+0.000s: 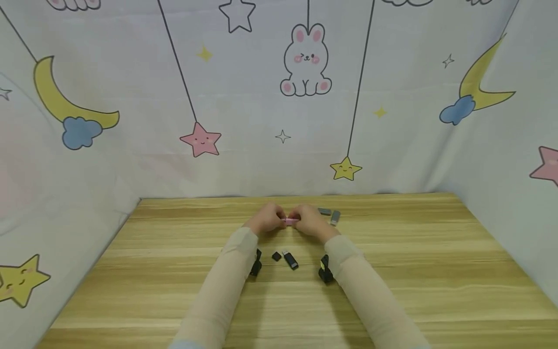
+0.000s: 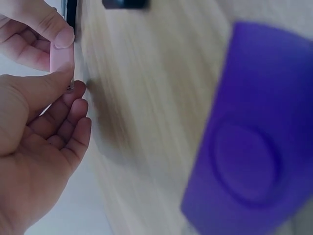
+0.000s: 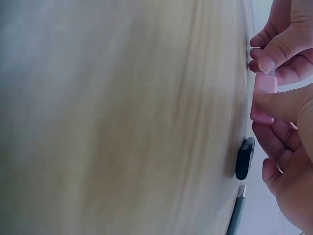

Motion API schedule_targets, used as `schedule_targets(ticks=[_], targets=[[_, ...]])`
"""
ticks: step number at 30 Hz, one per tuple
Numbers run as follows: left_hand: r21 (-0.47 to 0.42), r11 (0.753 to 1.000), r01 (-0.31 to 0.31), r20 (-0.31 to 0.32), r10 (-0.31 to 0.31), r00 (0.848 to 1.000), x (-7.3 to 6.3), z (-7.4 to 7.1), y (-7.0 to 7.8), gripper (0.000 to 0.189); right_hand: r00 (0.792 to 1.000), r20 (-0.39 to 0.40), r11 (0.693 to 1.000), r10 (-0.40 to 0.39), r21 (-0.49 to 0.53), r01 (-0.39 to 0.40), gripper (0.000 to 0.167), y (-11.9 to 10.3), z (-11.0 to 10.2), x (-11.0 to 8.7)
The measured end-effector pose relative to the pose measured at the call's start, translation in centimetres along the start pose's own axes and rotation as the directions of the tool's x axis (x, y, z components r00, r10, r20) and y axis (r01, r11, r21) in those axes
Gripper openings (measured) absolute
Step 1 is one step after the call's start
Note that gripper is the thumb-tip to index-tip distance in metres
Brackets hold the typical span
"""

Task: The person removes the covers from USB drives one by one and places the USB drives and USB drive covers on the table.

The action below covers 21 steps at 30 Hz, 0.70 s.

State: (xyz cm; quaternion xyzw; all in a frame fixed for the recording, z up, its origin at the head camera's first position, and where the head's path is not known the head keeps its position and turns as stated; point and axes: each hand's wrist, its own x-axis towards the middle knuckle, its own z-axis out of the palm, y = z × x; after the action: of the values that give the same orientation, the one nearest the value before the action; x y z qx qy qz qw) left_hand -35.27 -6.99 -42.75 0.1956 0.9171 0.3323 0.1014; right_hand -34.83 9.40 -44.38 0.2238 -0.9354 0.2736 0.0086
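pink usb stick (image 3: 266, 84), black stick (image 1: 290, 261), cream sleeves (image 1: 218, 291), wood-grained table (image 1: 152, 271)

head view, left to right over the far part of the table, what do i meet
Left grip, rectangular pink plastic stick, right grip, flat grey stick lying nearly crosswise, second grey stick turned more lengthwise.

Cap (image 1: 276, 256) left of USB stick (image 1: 290, 261) on table (image 1: 414, 271); behind them, held stick (image 1: 289, 222) left of two sticks (image 1: 334, 217).

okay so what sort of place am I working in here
Probably a small screened-off tabletop workspace: a wood-grain table, a cartoon-printed backdrop round three sides, and small items such as the held pink stick and a black USB stick.
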Motion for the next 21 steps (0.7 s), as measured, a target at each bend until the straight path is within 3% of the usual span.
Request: schedule_targets(ticks=[6, 13, 17, 21], targets=[[0.024, 0.998, -0.057, -0.002, 0.057, 0.998, -0.6, -0.4, 0.4, 0.005, 0.999, 0.037, 0.994, -0.019, 0.104, 0.015, 0.011, -0.2, -0.7, -0.9], [0.067, 0.988, -0.137, -0.009, 0.138, 0.99, -2.0, -0.7, 1.1, 0.008, 0.997, 0.044, 0.992, -0.061, 0.109, 0.056, 0.013, -1.0, -1.9, -2.6], [0.035, 0.983, -0.181, -0.005, 0.182, 0.983, -3.1, -0.7, 1.5, 0.009, 0.991, 0.04, 0.985, -0.128, 0.12, 0.122, 0.012, -1.0, -2.4, -3.6], [-0.024, 0.981, -0.193, 0.004, 0.193, 0.981, -4.4, -0.4, 2.0, 0.009, 0.988, 0.061, 0.982, -0.144, 0.135, 0.134, 0.013, -1.1, -2.9, -5.1]])
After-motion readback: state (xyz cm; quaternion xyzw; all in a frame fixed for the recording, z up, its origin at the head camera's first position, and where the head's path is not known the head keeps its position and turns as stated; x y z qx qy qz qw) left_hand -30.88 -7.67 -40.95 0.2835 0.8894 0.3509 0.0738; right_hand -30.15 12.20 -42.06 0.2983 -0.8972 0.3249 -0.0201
